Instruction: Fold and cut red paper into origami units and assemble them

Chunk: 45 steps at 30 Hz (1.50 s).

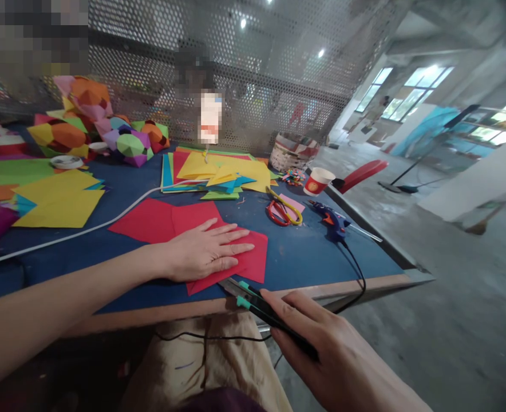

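Note:
My left hand [201, 252] lies flat, fingers stretched out, on a sheet of red paper [253, 260] at the front of the blue table top [296, 257]. More red sheets [150, 220] lie just behind it. My right hand [321, 349] is closed round a pair of black scissors with teal tips [253, 300]. The blades sit at the near edge of the red paper, by the table's wooden rim.
A stack of yellow, blue and green sheets [222, 171] lies mid-table, and yellow sheets [59, 200] lie left. Red-and-yellow scissors [283, 212], a blue glue gun [332, 220], a paper cup [318, 181], a basket [293, 151] and folded paper balls [107, 131] stand behind. A white cable [85, 229] crosses the table.

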Motion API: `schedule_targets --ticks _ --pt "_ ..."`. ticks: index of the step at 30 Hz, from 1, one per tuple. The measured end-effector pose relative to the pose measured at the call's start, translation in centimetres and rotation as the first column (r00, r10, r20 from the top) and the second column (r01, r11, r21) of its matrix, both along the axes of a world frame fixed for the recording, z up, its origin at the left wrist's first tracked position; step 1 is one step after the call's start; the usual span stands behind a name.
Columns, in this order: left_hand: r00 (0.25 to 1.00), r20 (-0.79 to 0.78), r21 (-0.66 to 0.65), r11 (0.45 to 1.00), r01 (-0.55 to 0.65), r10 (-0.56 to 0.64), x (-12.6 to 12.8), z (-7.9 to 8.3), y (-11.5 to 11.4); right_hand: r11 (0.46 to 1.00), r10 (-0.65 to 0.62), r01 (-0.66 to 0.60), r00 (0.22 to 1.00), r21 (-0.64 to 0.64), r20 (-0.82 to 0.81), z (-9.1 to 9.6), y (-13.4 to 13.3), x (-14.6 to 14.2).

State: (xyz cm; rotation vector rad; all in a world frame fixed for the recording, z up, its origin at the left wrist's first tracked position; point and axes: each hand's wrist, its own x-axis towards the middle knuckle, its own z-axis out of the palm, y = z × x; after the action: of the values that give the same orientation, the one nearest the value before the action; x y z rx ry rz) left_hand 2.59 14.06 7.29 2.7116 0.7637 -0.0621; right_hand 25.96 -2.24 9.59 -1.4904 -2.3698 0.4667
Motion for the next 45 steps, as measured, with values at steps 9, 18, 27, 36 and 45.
schedule_targets --ticks 9,18,27,36,45 --pt "1.000 -0.012 -0.009 1.000 -0.005 0.005 0.2 0.3 -0.1 1.000 0.016 -0.016 1.000 0.017 0.019 0.0 0.1 -0.4" --pt "1.000 -0.004 -0.009 1.000 -0.010 0.010 0.2 0.3 0.0 0.999 0.035 -0.035 0.999 -0.003 0.010 0.1 0.3 -0.6" --pt "1.000 0.004 -0.010 1.000 -0.012 0.012 0.2 0.0 0.1 0.997 0.072 -0.072 0.997 0.015 -0.018 -0.2 0.6 -0.9" --pt "1.000 0.016 -0.011 1.000 -0.005 0.005 0.1 0.0 0.0 0.994 0.086 -0.085 0.996 0.069 -0.004 0.1 0.6 -1.4" --pt "1.000 0.014 -0.014 1.000 -0.004 0.004 0.1 0.0 0.1 0.995 0.098 -0.098 0.995 0.034 -0.004 0.2 0.5 -1.6"
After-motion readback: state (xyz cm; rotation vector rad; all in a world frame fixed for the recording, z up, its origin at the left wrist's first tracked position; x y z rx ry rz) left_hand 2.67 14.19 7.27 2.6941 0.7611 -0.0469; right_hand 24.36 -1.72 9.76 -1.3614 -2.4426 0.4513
